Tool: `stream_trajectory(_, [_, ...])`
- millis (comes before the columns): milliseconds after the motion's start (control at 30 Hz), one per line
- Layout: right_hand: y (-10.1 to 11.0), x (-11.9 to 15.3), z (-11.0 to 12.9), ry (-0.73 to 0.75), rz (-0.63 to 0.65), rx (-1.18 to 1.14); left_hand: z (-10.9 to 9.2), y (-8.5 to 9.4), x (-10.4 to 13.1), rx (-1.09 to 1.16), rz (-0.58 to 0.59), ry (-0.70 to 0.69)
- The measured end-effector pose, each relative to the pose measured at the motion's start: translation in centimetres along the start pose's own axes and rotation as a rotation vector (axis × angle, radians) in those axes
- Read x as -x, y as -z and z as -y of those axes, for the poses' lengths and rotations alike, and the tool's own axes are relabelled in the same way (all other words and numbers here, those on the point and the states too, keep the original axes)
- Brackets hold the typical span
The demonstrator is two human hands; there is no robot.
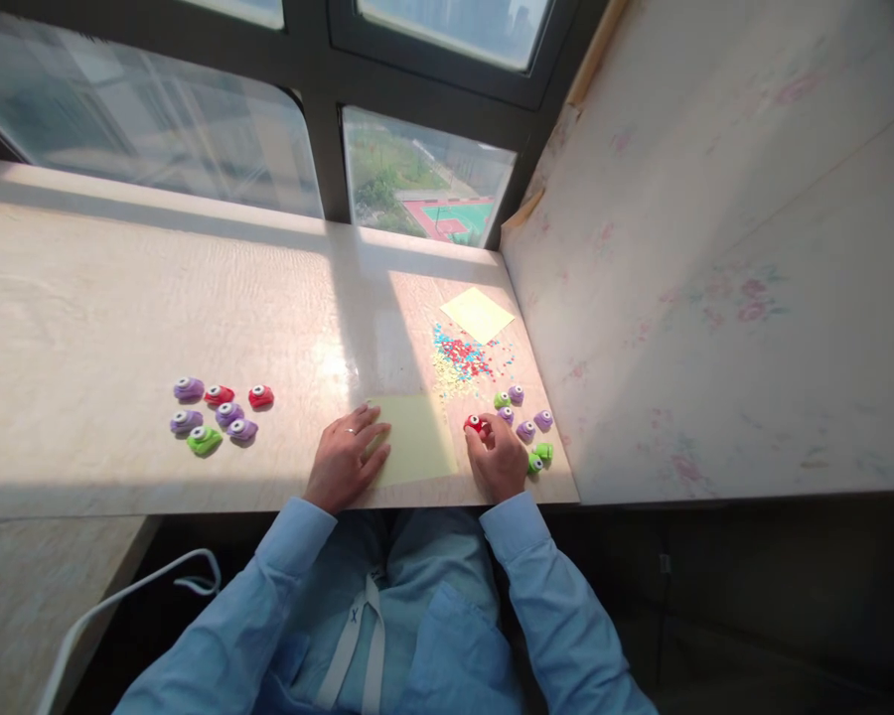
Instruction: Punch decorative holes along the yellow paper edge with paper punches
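Note:
My left hand (348,455) lies flat with its fingers spread, fingertips on the left edge of a pale yellow sheet of paper (415,442). To the right of the sheet, my right hand (501,457) pinches a small red craft punch (474,423) between thumb and fingers. Several purple and green craft punches (525,431) stand close beside that hand, some partly behind it. Beyond the sheet lies a scattered heap of tiny red, blue and yellow paper cut-outs (462,359).
A second yellow paper (478,315) lies behind the cut-outs, near the flowered wall (685,298). Farther left sits a group of purple, red and green craft punches (228,413). The windowsill ledge ends at its front edge by my lap. A white cable (130,594) hangs at lower left.

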State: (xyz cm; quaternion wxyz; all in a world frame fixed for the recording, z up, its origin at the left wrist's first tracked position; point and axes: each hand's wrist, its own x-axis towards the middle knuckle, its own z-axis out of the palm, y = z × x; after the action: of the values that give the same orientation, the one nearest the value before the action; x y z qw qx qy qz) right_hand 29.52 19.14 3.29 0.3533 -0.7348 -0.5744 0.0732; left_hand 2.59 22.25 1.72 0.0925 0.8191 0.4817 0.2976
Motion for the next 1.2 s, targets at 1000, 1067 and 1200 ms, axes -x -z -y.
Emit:
stream_trajectory(1000, [0.04,0.12,0.0,-0.045,0.042,0.022,-0.1,0.22,0.34,0.045,0.031,0.012])
stream_trajectory(1067, [0.03,0.11,-0.02,-0.058,0.037,0.023,-0.16,0.23,0.33,0.048,0.028,0.015])
stream_trajectory(1200, [0.01,0.06,0.01,-0.078,0.024,0.02,-0.26,0.27,0.27,0.052,0.027,0.027])
